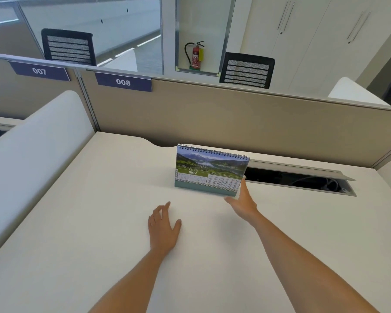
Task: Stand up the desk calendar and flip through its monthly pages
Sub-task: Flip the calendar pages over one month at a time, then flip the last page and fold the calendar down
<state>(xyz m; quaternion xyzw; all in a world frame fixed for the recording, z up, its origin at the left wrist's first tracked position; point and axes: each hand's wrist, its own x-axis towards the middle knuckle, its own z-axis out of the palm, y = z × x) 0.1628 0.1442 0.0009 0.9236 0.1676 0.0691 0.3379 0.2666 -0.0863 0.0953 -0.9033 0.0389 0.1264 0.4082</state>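
The desk calendar (210, 171) stands upright on the white desk (99, 211), spiral binding on top. Its facing page shows a mountain lake photo and the word MAY. My right hand (243, 203) reaches to its lower right corner, thumb in front of the base and fingers along the right edge, touching it. How firmly it grips is unclear. My left hand (164, 229) hovers or rests palm down on the desk in front of the calendar, a little to its left, fingers spread and holding nothing.
A beige partition (235, 118) runs behind the desk, with labels 007 and 008. An open cable tray (303, 180) with its lid raised lies right of the calendar. A white side divider (38, 141) bounds the left. Two black chairs and a fire extinguisher stand beyond.
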